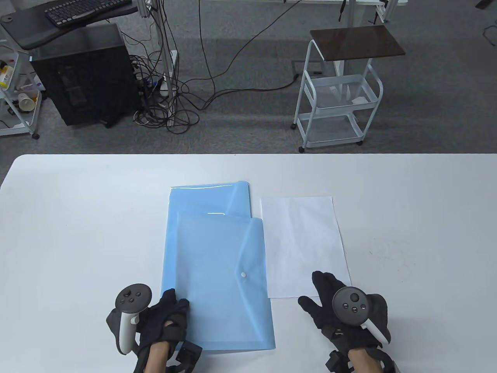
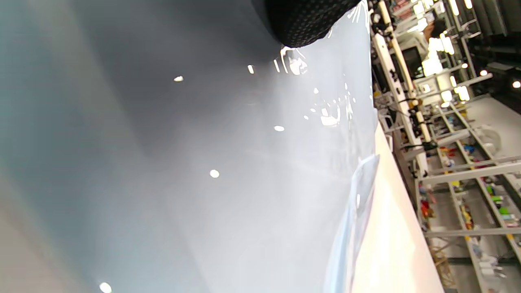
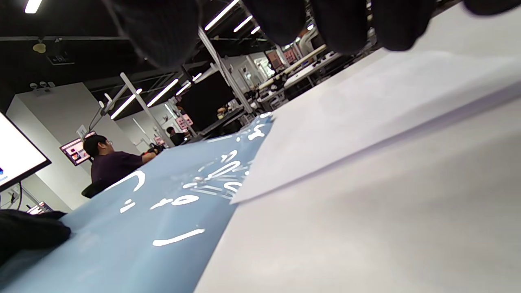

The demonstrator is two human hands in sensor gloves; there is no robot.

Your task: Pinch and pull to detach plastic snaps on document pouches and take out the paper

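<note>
Two light blue document pouches lie stacked mid-table. The upper, nearer pouch (image 1: 219, 279) has its flap fastened by a white snap (image 1: 243, 274). The lower pouch (image 1: 207, 198) sticks out beyond it. A white sheet of paper (image 1: 303, 244) lies flat just right of them. My left hand (image 1: 174, 307) rests on the near pouch's left edge, and one fingertip (image 2: 309, 20) touches the glossy plastic (image 2: 244, 162). My right hand (image 1: 320, 291) lies open with fingers spread at the paper's near edge; its fingers (image 3: 346, 24) hang over the sheet (image 3: 366, 118) beside the pouch (image 3: 163, 211).
The white table (image 1: 77, 233) has its far edge across the middle of the view. Beyond it on the floor stand a white wire cart (image 1: 337, 97), a black computer tower (image 1: 85, 74) and tangled cables (image 1: 167, 105). A seated person (image 3: 110, 162) is far in the background.
</note>
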